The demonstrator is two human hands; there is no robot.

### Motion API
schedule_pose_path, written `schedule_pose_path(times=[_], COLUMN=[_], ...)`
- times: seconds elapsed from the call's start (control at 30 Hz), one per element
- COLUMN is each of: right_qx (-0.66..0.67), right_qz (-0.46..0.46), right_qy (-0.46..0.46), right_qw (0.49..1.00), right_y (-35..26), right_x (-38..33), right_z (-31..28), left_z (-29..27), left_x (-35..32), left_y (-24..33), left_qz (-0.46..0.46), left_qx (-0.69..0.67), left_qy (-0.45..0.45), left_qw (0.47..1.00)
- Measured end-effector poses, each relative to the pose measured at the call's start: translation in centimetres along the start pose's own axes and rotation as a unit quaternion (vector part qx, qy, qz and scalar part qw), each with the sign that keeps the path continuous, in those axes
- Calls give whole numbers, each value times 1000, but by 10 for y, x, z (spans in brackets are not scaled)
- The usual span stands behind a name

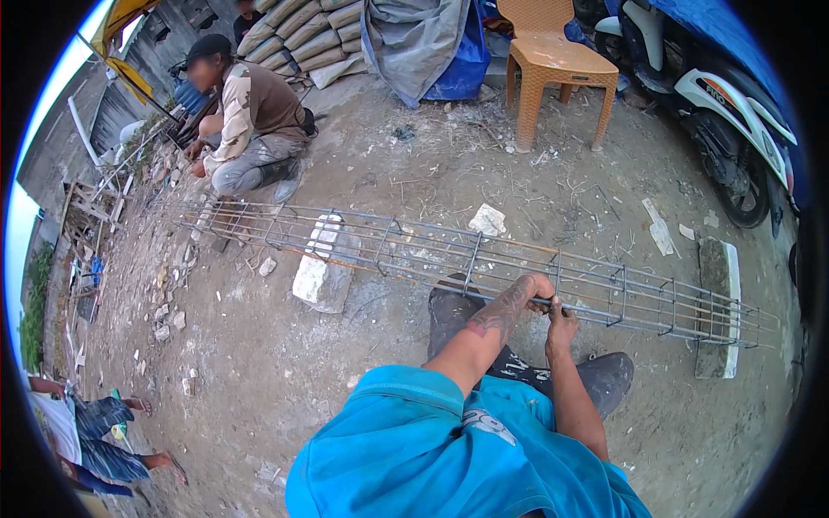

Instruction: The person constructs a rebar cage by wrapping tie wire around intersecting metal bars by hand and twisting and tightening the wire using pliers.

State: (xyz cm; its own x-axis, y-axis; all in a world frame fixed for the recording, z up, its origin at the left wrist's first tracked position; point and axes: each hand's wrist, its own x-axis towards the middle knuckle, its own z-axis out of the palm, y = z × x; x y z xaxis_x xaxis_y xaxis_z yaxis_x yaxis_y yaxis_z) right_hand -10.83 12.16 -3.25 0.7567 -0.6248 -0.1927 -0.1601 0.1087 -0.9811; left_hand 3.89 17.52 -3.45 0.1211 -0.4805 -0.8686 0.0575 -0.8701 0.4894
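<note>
Clock read from the hands; rebar cage (472, 259) runs in front of the wearer, from just past 9 out to just past 3; long bars with square stirrups spaced along it; it sits up off the dirt, presumably so fingers can get round and under the bars.

Left hand (539, 289) and right hand (562, 328) meet at one stirrup on the near side; right is pinched onto the cage there; left is curled in beside it, fingers hidden, can't tell if it grips steel or a small tool; having both on one joint likely keeps bar and stirrup from shifting against each other.

Supports: white block (313, 281) at 9, grey block (715, 358) at 3; one either side of the hands, so the span between probably stays level and steady.

Left boot (449, 324) at 9, toe reaching under the cage; right boot (609, 382) at 5, set back; wide stance, looks chosen for balance while leaning low.

Farther out: pale stone (488, 220) at 11, loose; crouching co-worker (259, 129) at 10, beyond the cage; plastic chair (553, 60) at 12; motorbike (734, 129) between 1 and 2, parked clear of the cage; stacked sacks (306, 34) between 10 and 11.
</note>
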Motion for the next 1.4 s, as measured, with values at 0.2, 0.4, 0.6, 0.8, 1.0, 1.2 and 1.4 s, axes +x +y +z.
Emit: schedule_pose_path(times=[0.2,0.4,0.6,0.8,1.0,1.2,1.4], right_qx=[-41,-24,36,28,44,61,55], right_qz=[14,40,8,34,39,68,99], right_qy=[27,77,68,54,35,98,107], right_qw=[999,996,997,998,998,991,988], right_y=[9,10,11,10,10,-1,-8], right_x=[2,-6,-15,-20,-13,-4,-15], right_z=[-10,4,5,-1,7,5,1], left_z=[13,21,20,16,7,4,13], left_x=[16,1,-6,-19,-7,-3,-5], left_y=[3,-9,-6,-2,-19,-17,-8], left_qz=[17,118,93,19,80,125,159], left_qx=[-51,-35,-87,-121,-179,-192,44], left_qy=[116,327,221,73,165,186,293], left_qw=[992,937,967,990,967,955,942])
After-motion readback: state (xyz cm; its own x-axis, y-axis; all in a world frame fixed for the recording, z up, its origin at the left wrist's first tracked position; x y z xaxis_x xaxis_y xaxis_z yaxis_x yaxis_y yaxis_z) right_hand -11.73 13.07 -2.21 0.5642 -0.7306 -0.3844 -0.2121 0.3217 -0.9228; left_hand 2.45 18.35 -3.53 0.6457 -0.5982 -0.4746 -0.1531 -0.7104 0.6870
